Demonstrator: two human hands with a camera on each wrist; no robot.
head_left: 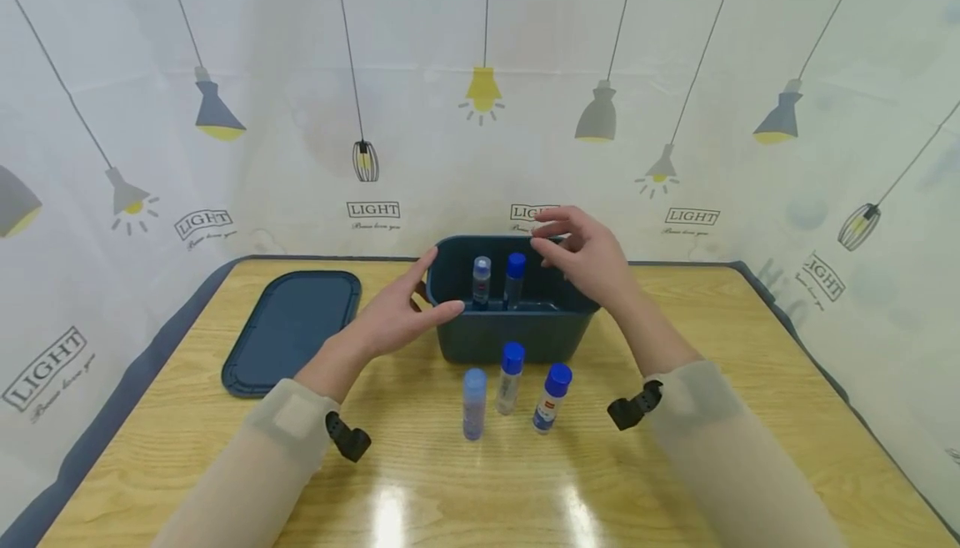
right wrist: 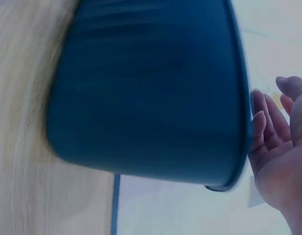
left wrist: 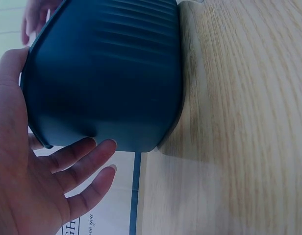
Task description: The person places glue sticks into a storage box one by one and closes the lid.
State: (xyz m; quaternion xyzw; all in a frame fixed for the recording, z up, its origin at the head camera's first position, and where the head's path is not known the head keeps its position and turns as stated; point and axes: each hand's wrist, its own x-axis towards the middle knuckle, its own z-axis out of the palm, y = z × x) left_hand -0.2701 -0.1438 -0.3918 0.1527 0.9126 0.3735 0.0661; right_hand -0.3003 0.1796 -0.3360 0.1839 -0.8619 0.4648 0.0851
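Observation:
A dark blue plastic bin (head_left: 513, 338) stands on the table, its open top facing up. Inside it, two glue sticks stand upright: one with a clear top (head_left: 482, 283) and one with a blue cap (head_left: 515, 279). My left hand (head_left: 393, 314) rests on the bin's left end, thumb along the front rim and relaxed fingers against the end wall (left wrist: 104, 98). Above the right rim, my right hand (head_left: 588, 260) is raised with loosely bent fingers and nothing visible in them. In front of the bin stand a pale blue glue stick (head_left: 474, 404), a clear blue-capped one (head_left: 510, 379) and a white-labelled one (head_left: 552, 398).
A dark blue lid (head_left: 296, 331) lies flat on the wooden table (head_left: 405, 481), left of the bin. Behind the table hangs a pale cloth (head_left: 427, 56) printed with lamps, and it also runs along both sides.

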